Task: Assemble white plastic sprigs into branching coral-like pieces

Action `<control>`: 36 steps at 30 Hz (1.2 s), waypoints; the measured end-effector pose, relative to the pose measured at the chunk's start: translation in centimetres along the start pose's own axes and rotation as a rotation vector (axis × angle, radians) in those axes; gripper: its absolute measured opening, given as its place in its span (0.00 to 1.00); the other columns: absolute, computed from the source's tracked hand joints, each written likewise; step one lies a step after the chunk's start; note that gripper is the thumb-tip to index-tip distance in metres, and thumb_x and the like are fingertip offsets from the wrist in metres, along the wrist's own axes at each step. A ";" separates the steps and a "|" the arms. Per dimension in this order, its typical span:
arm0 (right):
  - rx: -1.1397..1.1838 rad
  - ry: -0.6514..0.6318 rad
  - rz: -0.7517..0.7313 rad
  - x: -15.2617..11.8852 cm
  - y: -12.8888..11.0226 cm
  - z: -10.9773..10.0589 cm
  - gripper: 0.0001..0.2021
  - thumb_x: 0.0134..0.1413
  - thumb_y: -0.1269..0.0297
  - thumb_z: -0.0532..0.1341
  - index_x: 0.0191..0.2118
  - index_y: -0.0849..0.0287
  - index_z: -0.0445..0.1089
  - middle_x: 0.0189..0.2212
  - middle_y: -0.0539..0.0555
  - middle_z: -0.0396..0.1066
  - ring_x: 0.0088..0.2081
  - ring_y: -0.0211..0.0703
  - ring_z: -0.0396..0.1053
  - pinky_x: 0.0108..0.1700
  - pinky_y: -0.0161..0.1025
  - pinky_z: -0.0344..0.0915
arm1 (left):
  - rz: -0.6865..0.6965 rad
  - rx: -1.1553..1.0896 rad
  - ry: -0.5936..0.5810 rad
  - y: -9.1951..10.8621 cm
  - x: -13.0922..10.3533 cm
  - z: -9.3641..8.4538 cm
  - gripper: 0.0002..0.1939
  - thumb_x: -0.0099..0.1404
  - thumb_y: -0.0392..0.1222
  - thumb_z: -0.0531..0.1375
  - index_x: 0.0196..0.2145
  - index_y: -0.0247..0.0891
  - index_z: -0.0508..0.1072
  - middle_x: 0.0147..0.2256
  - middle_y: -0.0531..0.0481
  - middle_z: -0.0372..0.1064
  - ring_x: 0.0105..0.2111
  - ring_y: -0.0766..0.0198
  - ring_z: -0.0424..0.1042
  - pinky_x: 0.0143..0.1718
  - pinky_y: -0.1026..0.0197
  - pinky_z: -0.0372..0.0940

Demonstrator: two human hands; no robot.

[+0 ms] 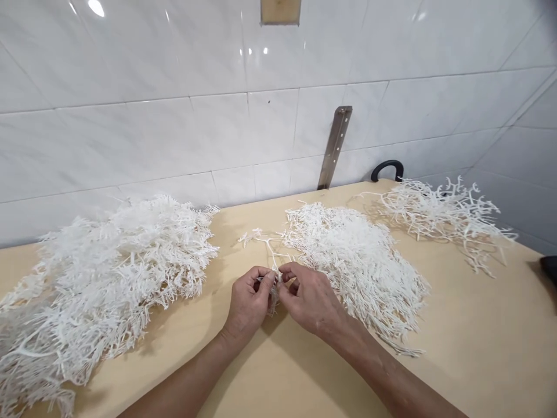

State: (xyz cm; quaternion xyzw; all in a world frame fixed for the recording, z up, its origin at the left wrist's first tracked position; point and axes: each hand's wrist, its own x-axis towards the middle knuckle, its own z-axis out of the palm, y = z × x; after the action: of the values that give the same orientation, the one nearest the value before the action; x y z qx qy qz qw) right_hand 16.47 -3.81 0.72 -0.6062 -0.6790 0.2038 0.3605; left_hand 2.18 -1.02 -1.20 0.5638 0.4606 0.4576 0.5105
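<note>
Both hands meet near the middle of the table, fingers pinched around a thin white plastic branch (pixel 270 247). My left hand (pixel 249 299) is closed on its lower part, thumb against forefinger. From the right, my right hand (pixel 308 293) pinches the same spot, and the fingertips nearly touch. The branch forks away from me, with a small leafy tuft on its left arm. Some white fringe shows beneath the fingers. Exactly what sits between the fingertips is partly hidden. Just right of my right hand lies a pile of loose white sprigs (pixel 357 261).
A large heap of white feathery branches (pixel 130 255) covers the table's left side. Bare white branch stems (pixel 448 212) lie at the back right. Behind the light wooden table (pixel 278 383) are a tiled wall (pixel 174 139), a metal bracket (pixel 335 148) and a black curved handle (pixel 387 168).
</note>
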 end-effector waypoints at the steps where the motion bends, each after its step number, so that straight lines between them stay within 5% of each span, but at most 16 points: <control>1: 0.005 0.005 0.000 -0.1 0.0 0.0 0.07 0.56 0.68 0.59 0.39 0.58 0.73 0.28 0.51 0.77 0.27 0.41 0.72 0.30 0.35 0.63 | -0.005 -0.008 -0.008 0.1 0.0 0.0 0.18 0.62 0.55 0.62 0.28 0.36 0.71 0.15 0.57 0.62 0.15 0.71 0.59 0.17 0.68 0.56; 17: 0.041 -0.025 -0.085 -0.6 0.4 0.0 0.09 0.56 0.71 0.59 0.41 0.58 0.75 0.33 0.54 0.76 0.31 0.42 0.71 0.35 0.39 0.66 | -0.033 -0.022 -0.032 0.5 0.1 -0.4 0.18 0.61 0.55 0.62 0.29 0.35 0.72 0.15 0.58 0.61 0.15 0.72 0.58 0.19 0.68 0.57; 26: 0.067 0.121 -0.059 -0.7 1.3 1.0 0.12 0.63 0.63 0.56 0.47 0.59 0.71 0.36 0.56 0.78 0.31 0.44 0.74 0.34 0.39 0.68 | -0.044 0.019 -0.080 0.4 0.3 -0.4 0.19 0.63 0.56 0.62 0.31 0.35 0.72 0.15 0.57 0.61 0.15 0.71 0.59 0.19 0.68 0.56; 36: -0.003 0.078 -0.073 -0.6 1.7 0.3 0.09 0.64 0.65 0.56 0.36 0.57 0.73 0.27 0.51 0.75 0.27 0.40 0.71 0.31 0.37 0.63 | -0.049 0.052 -0.104 0.2 0.2 -0.6 0.18 0.63 0.55 0.61 0.31 0.35 0.72 0.19 0.55 0.64 0.17 0.71 0.59 0.20 0.68 0.57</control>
State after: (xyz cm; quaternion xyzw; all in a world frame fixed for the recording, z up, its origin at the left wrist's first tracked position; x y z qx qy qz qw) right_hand 17.41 -4.01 -0.76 -0.5889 -0.6865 0.1658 0.3929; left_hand 1.65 -0.72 -0.93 0.5885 0.4586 0.4030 0.5301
